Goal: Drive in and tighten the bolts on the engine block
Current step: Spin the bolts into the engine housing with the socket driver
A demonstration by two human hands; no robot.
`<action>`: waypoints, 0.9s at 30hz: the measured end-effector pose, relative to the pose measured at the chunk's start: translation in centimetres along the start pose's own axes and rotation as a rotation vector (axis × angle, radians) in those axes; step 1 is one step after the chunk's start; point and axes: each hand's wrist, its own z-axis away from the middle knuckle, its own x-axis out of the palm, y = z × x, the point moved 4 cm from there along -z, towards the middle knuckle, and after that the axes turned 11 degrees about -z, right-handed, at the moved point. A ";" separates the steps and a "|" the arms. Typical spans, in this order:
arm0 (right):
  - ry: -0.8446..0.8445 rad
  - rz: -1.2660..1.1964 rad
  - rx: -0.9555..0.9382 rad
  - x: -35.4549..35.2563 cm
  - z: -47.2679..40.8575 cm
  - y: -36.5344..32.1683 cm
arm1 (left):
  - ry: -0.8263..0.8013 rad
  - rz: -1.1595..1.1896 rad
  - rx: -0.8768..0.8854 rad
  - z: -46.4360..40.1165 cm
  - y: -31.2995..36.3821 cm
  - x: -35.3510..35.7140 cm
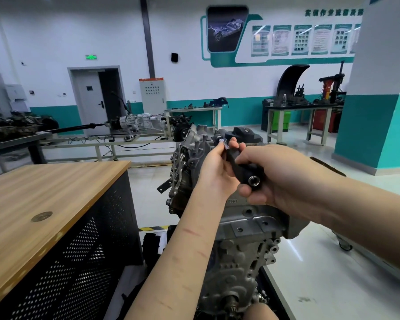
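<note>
Black and stubby, the driver handle (241, 168) sits in the right hand (275, 179), whose fingers curl round it so that the socket opening in its butt end faces the camera. Its shaft points away and to the left, ending in a silvery bit (223, 143) at the top of the engine block (247, 229). The left hand (217, 167) comes up from below and pinches that shaft just behind the bit, fingertips closed on it; the bolt itself is too small and too covered to make out. The engine block stands upright directly beneath both hands, a grey cast-metal mass with bolt holes and ribs on its near face, a chain drive cover (185, 172) on its left side and a black cap (246, 132) at its far top. Just left of it, near the camera, stands a wood-topped surface (44, 192) with a black perforated metal side. Farther off on the left, a gearbox with a long shaft (134, 122) lies on a low frame. Against the far white-and-teal wall are a grey door (90, 100), a control cabinet (152, 94), workbenches (298, 116) and posters (303, 40).
</note>
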 end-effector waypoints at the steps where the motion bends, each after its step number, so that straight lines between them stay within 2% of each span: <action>1: -0.005 0.004 -0.007 0.1 0.0 -0.2 | 0.001 0.003 0.010 -0.1 0.0 -0.1; 8: 0.015 0.031 -0.024 -1.1 -0.1 -1.9 | -0.020 -0.204 0.071 -0.2 -0.6 -0.2; 10: 0.031 0.126 -0.048 -1.4 0.0 -1.8 | -0.030 -0.228 0.056 0.0 -0.9 -0.1; 13: 0.047 0.454 -0.101 -1.7 -0.2 -1.7 | -0.025 -0.178 0.016 0.1 -1.2 0.3; 17: 0.044 1.094 -0.307 -0.9 -0.5 -1.9 | -0.004 -0.085 -0.001 0.3 -1.4 0.7; 19: 0.046 1.264 -0.364 -0.5 -0.5 -1.9 | 0.008 -0.099 0.002 0.3 -1.6 0.6; 24: 0.035 1.301 -0.350 -0.5 -0.9 -2.2 | 0.006 -0.142 0.003 0.4 -1.4 0.5; 27: 0.005 1.113 -0.326 -1.2 -1.0 -2.0 | -0.018 -0.194 0.015 0.3 -1.3 0.1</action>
